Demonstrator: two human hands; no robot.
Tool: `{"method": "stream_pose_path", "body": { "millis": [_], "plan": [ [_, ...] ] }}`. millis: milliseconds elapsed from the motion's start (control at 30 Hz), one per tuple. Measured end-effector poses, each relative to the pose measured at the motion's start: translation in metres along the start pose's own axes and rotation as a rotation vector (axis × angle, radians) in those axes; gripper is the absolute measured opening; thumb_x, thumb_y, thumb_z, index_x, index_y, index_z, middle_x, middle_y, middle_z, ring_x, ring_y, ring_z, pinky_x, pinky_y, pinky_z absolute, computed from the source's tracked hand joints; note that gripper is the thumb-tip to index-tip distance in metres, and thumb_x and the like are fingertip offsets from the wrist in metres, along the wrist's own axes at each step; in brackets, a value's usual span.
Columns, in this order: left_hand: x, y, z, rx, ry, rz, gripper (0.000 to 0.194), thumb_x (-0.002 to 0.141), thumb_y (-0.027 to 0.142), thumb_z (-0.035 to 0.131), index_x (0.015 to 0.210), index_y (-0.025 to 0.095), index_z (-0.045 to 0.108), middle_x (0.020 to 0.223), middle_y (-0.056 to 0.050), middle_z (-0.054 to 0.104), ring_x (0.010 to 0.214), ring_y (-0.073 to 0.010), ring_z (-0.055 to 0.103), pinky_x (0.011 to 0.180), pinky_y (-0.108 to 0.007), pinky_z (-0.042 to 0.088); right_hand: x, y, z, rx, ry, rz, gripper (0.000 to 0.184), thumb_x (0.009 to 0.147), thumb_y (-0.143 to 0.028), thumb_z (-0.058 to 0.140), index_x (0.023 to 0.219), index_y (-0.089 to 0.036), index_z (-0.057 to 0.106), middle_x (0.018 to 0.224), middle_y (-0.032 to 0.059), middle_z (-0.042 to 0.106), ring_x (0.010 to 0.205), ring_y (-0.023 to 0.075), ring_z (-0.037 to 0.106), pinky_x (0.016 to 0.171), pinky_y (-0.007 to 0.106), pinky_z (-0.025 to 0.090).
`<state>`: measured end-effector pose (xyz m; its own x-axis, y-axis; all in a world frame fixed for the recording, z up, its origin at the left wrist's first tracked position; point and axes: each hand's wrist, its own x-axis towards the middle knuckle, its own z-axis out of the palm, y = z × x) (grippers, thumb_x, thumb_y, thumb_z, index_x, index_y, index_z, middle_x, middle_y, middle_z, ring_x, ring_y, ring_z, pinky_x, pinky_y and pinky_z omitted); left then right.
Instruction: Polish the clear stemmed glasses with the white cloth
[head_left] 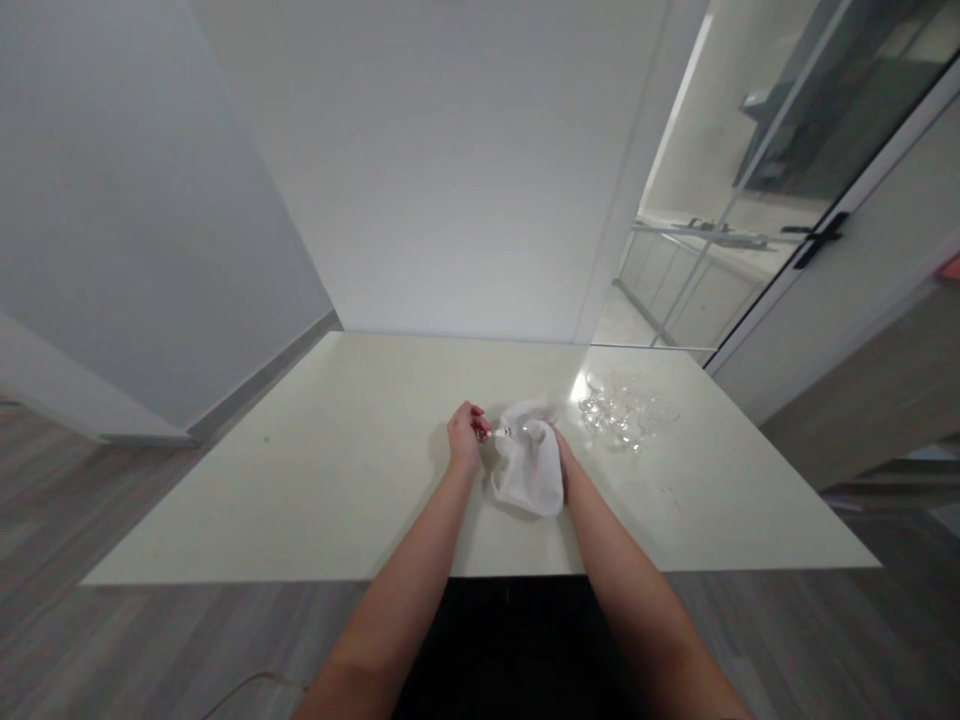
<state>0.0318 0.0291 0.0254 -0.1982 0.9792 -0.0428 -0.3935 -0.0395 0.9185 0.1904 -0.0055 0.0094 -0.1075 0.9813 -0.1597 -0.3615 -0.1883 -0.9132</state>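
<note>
My left hand [465,436] is closed, its fingers pinching one end of a small clear, shiny piece [491,434], perhaps glass or crystal. This piece reaches right to a white cloth [531,482]. My right hand [564,462] is closed on the cloth, which covers most of its fingers. A clear rounded part [534,432] shows in the cloth's upper folds; whether it joins the piece in my left hand I cannot tell. Both hands are just above the pale table [247,470], near its middle.
A loose heap of clear, shiny pieces [622,412] lies on the table to the right of my hands. A thin wire-like bit [672,497] rests nearer the front. Behind the table is a white wall [450,200]; a glass door with a black handle [821,240] stands at the right.
</note>
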Motion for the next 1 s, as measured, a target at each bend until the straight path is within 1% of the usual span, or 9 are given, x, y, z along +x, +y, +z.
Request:
{"method": "stream_pose_path", "body": {
  "millis": [67,133,267,367,500,633,733,833,1000],
  "plan": [
    [-0.004,-0.004,0.004,0.019,-0.05,0.035,0.036,0.08,0.054,0.057,0.071,0.019,0.056,0.052,0.004,0.053,0.042,-0.0095,0.046,0.04,-0.02,0.033,-0.001,-0.001,0.001,0.116,0.0,0.053,0.058,0.074,-0.074,0.054,0.086,-0.02,0.07,0.084,0.0114,0.074,0.1,0.0321,0.069,0.08,0.043,0.058],
    [-0.008,-0.007,0.007,0.061,-0.144,0.056,0.038,0.079,0.055,0.062,0.07,0.019,0.057,0.056,0.004,0.053,0.046,-0.0092,0.048,0.044,-0.02,0.036,0.0,-0.001,0.002,0.228,0.019,0.05,0.058,0.07,-0.075,0.06,0.089,-0.021,0.069,0.086,0.0094,0.075,0.101,0.0313,0.068,0.082,0.043,0.058],
    [-0.015,-0.014,0.013,0.188,-0.38,0.042,0.041,0.074,0.054,0.071,0.064,0.019,0.053,0.055,0.004,0.051,0.05,-0.0098,0.047,0.049,-0.021,0.037,0.005,0.002,0.004,0.252,0.178,-0.093,0.052,0.053,-0.051,0.086,0.093,-0.023,0.066,0.085,0.002,0.075,0.088,0.0244,0.069,0.08,0.036,0.057],
    [-0.018,-0.016,0.014,0.244,-0.493,0.092,0.039,0.073,0.05,0.074,0.061,0.018,0.054,0.057,0.003,0.054,0.056,-0.0111,0.049,0.056,-0.022,0.04,0.007,0.003,0.003,0.197,0.27,-0.144,0.051,0.054,-0.049,0.087,0.09,-0.021,0.065,0.08,0.001,0.073,0.077,0.0206,0.068,0.074,0.033,0.055],
    [-0.02,-0.014,0.012,0.261,-0.346,0.224,0.031,0.079,0.045,0.07,0.066,0.019,0.057,0.061,0.003,0.054,0.06,-0.0121,0.049,0.059,-0.023,0.04,0.006,0.003,0.002,0.097,0.285,-0.16,0.047,0.063,-0.056,0.082,0.085,-0.018,0.066,0.078,0.0023,0.072,0.071,0.0181,0.066,0.07,0.03,0.053],
    [-0.016,-0.013,0.011,0.21,-0.194,0.303,0.027,0.074,0.04,0.074,0.084,0.02,0.06,0.078,0.001,0.06,0.072,-0.0133,0.056,0.063,-0.023,0.043,0.004,0.011,0.009,-0.04,0.035,-0.131,0.049,0.064,-0.049,0.084,0.099,-0.018,0.068,0.09,0.003,0.075,0.081,0.0184,0.069,0.079,0.031,0.055],
    [-0.011,-0.015,0.012,0.131,-0.197,0.261,0.035,0.067,0.039,0.078,0.089,0.02,0.058,0.081,0.0,0.061,0.075,-0.0135,0.058,0.067,-0.023,0.044,0.005,0.017,0.011,-0.111,-0.109,-0.124,0.053,0.065,-0.046,0.085,0.108,-0.02,0.068,0.1,0.0033,0.076,0.092,0.0197,0.07,0.087,0.033,0.056],
    [-0.008,-0.015,0.012,0.09,-0.212,0.164,0.038,0.064,0.041,0.079,0.086,0.019,0.058,0.078,0.001,0.062,0.072,-0.0131,0.059,0.069,-0.024,0.045,0.004,0.019,0.008,-0.151,-0.101,-0.126,0.051,0.066,-0.043,0.086,0.109,-0.021,0.069,0.104,0.0038,0.076,0.093,0.0199,0.069,0.086,0.033,0.057],
    [-0.008,-0.014,0.011,-0.024,-0.336,-0.021,0.033,0.072,0.045,0.07,0.091,0.018,0.066,0.084,-0.003,0.069,0.077,-0.0158,0.063,0.072,-0.027,0.048,-0.003,0.015,0.004,-0.107,-0.106,-0.045,0.048,0.064,-0.044,0.088,0.102,-0.022,0.07,0.099,0.0027,0.076,0.085,0.0176,0.069,0.079,0.029,0.056]
  ]
}}
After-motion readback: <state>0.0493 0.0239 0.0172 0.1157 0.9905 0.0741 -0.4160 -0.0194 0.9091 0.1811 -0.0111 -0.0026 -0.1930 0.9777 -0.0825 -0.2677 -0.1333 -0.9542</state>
